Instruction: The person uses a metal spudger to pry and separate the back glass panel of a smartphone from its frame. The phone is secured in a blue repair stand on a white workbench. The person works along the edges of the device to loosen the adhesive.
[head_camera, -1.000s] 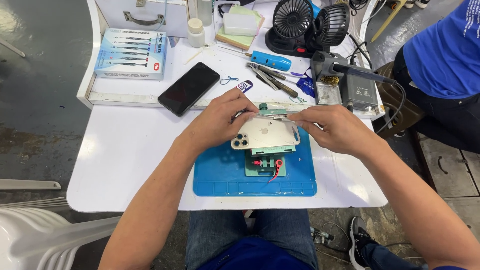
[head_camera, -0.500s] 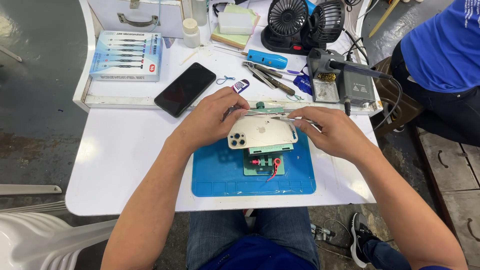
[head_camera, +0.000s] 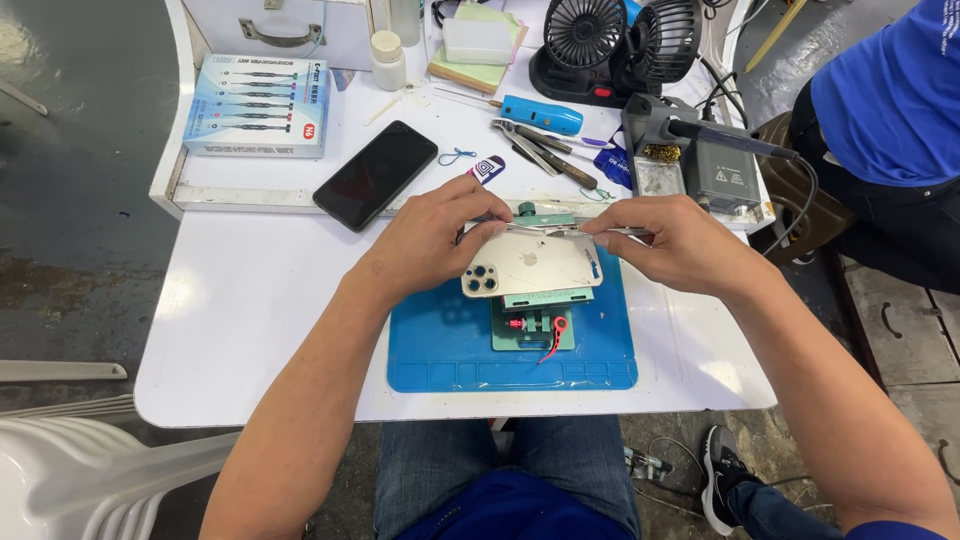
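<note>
White table (head_camera: 250, 330), blue mat (head_camera: 440, 350); both hands' fingers (head_camera: 478, 215) pinching the pale phone (head_camera: 535, 265).

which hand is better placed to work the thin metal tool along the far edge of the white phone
Right, probably. The right hand already pinches the thin metal tool lying along the far edge of the white phone. The left hand rests on the phone's camera end, steadying it on the green holder.

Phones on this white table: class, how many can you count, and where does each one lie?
2. A black phone lies face up at the back left. A pale phone, back up, sits in the clamp over the blue mat, between both hands. Others may be hidden.
</note>
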